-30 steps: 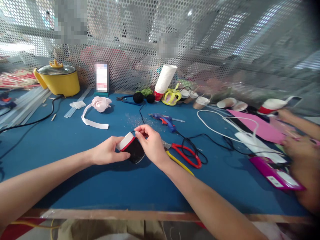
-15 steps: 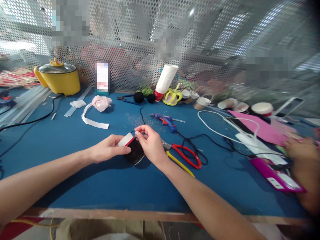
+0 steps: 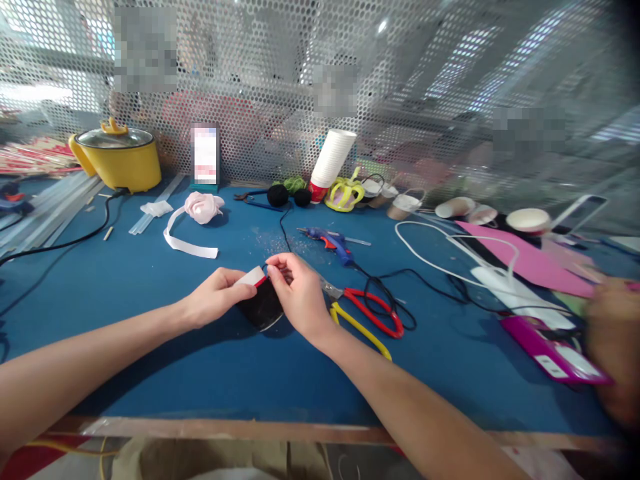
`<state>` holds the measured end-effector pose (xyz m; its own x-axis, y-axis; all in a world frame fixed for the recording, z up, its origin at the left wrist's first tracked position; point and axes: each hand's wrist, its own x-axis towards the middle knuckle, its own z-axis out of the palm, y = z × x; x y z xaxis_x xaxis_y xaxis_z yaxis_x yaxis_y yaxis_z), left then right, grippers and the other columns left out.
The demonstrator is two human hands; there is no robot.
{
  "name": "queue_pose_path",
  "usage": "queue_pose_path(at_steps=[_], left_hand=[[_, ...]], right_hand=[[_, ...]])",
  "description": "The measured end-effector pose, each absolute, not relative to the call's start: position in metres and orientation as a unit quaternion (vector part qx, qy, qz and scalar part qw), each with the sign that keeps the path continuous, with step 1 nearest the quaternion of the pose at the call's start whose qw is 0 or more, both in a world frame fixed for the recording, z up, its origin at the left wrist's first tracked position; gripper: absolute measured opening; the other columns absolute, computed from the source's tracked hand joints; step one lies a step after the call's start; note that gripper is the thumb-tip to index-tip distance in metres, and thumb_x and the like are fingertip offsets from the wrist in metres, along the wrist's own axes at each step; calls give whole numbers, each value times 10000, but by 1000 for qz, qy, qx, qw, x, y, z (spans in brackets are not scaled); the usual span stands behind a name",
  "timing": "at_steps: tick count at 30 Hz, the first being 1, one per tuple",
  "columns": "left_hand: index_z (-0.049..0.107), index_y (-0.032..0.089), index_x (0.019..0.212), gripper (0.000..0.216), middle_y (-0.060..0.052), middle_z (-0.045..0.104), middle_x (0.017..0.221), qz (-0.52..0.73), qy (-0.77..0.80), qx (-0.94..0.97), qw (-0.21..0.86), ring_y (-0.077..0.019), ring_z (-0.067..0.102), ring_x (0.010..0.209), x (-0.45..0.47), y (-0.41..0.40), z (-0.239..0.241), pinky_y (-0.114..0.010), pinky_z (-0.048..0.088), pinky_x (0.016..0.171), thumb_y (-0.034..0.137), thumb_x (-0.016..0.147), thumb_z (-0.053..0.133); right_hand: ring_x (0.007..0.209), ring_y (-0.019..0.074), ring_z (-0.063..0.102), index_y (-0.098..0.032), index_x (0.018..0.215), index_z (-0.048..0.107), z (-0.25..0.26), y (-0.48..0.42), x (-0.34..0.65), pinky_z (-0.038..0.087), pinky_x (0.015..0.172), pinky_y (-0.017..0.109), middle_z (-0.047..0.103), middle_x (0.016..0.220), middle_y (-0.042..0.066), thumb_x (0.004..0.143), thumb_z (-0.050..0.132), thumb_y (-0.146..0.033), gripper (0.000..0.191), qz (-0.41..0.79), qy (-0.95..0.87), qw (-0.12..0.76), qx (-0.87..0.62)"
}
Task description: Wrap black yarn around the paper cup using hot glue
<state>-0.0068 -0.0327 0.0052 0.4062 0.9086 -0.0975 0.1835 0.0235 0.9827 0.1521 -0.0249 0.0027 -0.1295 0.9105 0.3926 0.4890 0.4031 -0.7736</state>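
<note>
Between my two hands, low over the blue table, is what looks like a paper cup [image 3: 261, 308]. It is largely covered in black, with a white and red band showing at its upper left. My left hand [image 3: 223, 293] grips that band from the left, thumb on top. With thumb and forefinger my right hand [image 3: 295, 287] pinches the black yarn [image 3: 284, 230] at the cup's edge. That yarn runs back to black yarn balls [image 3: 278, 195]. Just right of my right hand lie scissors [image 3: 367, 307] with red and yellow handles.
A blue glue gun [image 3: 333, 241] lies beyond my hands, its cord trailing right. Pink ribbon [image 3: 203, 207], a yellow pot [image 3: 123, 160], a phone [image 3: 205, 155] and stacked paper cups [image 3: 336, 159] stand farther back. At right are a purple power strip [image 3: 550, 350], pink sheets [image 3: 520, 257] and another person's blurred hand [image 3: 613, 313].
The cup has tilted slightly and my left thumb has shifted up onto the white band. My right fingers have moved a little left. The other person's hand at right has moved.
</note>
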Motion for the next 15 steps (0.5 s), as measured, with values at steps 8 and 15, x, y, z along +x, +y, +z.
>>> queue_pose_path(at_steps=[8, 15], left_hand=[[574, 101, 688, 271, 23, 456, 566, 274, 410, 682, 541, -97, 393, 558, -9, -33, 5, -210, 322, 515, 346, 739, 472], [580, 92, 736, 312, 18, 456, 602, 263, 360, 720, 532, -98, 385, 586, -9, -34, 3, -220, 344, 563, 366, 785, 440]], right_hand=[[707, 118, 574, -179, 862, 575, 22, -11, 155, 424, 563, 228, 625, 770, 16, 684, 592, -236, 188, 518, -559, 474, -442], [739, 95, 585, -154, 816, 591, 54, 13, 123, 451, 672, 221, 639, 811, 14, 696, 580, -143, 122, 434, -720, 396, -369]])
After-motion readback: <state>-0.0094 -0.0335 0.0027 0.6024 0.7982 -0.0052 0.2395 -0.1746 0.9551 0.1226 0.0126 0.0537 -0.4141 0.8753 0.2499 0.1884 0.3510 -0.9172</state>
